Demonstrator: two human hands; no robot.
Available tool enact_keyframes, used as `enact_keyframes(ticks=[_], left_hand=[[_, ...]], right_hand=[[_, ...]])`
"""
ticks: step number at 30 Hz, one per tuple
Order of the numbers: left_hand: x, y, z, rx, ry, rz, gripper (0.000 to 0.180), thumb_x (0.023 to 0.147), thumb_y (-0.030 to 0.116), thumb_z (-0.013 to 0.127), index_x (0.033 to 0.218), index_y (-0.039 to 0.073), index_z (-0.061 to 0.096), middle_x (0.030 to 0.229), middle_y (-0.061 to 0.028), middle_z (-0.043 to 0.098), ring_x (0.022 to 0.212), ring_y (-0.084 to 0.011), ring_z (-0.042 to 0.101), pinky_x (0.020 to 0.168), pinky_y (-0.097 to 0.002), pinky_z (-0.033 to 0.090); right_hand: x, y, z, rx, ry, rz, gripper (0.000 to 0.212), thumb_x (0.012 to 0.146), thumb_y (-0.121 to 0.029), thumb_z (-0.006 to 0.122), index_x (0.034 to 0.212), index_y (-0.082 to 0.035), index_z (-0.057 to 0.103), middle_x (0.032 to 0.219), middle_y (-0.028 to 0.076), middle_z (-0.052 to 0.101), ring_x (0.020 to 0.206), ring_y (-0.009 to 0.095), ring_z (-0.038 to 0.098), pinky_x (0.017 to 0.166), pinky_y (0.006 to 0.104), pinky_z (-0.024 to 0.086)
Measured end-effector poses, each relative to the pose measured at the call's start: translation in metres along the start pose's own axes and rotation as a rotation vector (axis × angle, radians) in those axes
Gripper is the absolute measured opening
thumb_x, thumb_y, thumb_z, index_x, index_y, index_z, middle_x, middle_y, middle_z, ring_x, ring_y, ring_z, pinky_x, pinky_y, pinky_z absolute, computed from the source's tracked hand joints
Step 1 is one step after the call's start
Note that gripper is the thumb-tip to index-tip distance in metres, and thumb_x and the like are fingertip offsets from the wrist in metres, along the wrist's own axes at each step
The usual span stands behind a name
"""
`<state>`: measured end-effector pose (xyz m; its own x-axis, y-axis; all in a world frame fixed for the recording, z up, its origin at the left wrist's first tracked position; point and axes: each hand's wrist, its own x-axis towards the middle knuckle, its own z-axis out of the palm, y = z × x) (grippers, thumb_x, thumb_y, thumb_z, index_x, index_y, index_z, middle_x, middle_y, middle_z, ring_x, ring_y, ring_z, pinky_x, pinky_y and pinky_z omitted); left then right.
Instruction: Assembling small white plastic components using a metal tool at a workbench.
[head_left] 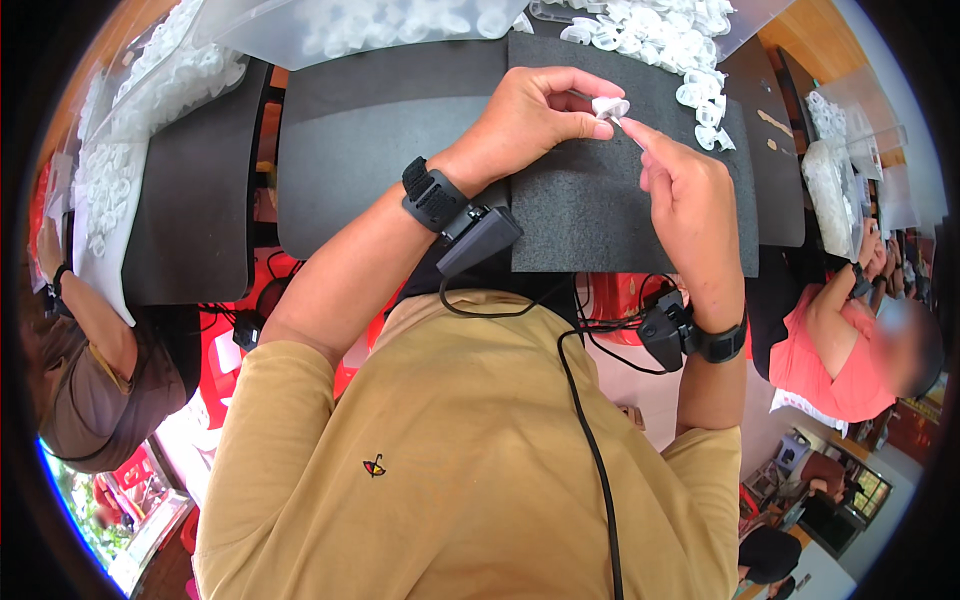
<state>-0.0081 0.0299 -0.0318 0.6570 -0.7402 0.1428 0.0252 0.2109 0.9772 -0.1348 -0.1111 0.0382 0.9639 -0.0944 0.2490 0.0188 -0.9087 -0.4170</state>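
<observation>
Over the dark grey foam mat (600, 220), my left hand (535, 125) pinches a small white plastic part (608, 107) between thumb and fingertips. The part is cup-like with a narrow stem below. Just to its right, my right hand (690, 190) is closed with the index finger stretched toward the part. A thin pale tool (634, 139) shows at its fingertips; most of it is hidden, so its exact kind is unclear. Its tip is close to the part's lower side; whether they touch I cannot tell. Several similar white plastic parts (706, 105) lie at the mat's far right.
A translucent bin (285, 45) of white parts stands at the back, beside a heap of loose ones (650, 30). More fill a bin (180, 85) at the left. Co-workers sit left (110, 350) and right (825, 340). Black cables (590, 430) hang across my front.
</observation>
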Motion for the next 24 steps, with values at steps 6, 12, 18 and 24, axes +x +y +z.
enact_keyframes(ticks=[6,12,18,24], left_hand=[[0.003,-0.006,0.003,-0.095,0.056,-0.005,0.032,0.078,0.002,0.073,0.109,0.001,0.066,0.093,-0.0056,0.069,0.086,-0.0088,0.064,0.077,-0.0225,0.051],[0.003,-0.002,0.000,-0.141,0.051,-0.048,0.037,0.079,0.002,0.072,0.114,0.000,0.061,0.106,-0.0066,0.066,0.096,-0.0119,0.062,0.088,-0.0259,0.049],[0.003,-0.003,0.000,-0.139,0.043,-0.030,0.038,0.079,0.002,0.072,0.114,0.000,0.060,0.106,-0.0062,0.065,0.096,-0.0116,0.062,0.088,-0.0257,0.050],[0.003,-0.004,0.000,-0.122,0.042,-0.022,0.037,0.079,0.000,0.071,0.114,0.000,0.060,0.106,-0.0062,0.065,0.096,-0.0113,0.062,0.088,-0.0258,0.050]], right_hand=[[0.001,0.000,-0.001,0.055,-0.033,0.034,0.034,0.081,0.000,0.054,0.111,-0.011,0.066,0.074,0.013,0.063,0.065,0.030,0.062,0.060,0.0385,0.048],[-0.002,-0.003,0.002,-0.005,0.059,0.019,0.037,0.080,0.001,0.054,0.112,-0.012,0.066,0.075,0.013,0.063,0.066,0.029,0.063,0.060,0.0381,0.048],[0.001,-0.003,0.005,-0.030,0.061,0.008,0.036,0.081,0.001,0.054,0.112,-0.012,0.066,0.075,0.013,0.063,0.066,0.030,0.063,0.060,0.0390,0.048],[0.001,-0.001,0.008,-0.040,0.051,0.006,0.034,0.083,-0.001,0.054,0.113,-0.012,0.065,0.076,0.014,0.063,0.067,0.032,0.063,0.060,0.0410,0.048]])
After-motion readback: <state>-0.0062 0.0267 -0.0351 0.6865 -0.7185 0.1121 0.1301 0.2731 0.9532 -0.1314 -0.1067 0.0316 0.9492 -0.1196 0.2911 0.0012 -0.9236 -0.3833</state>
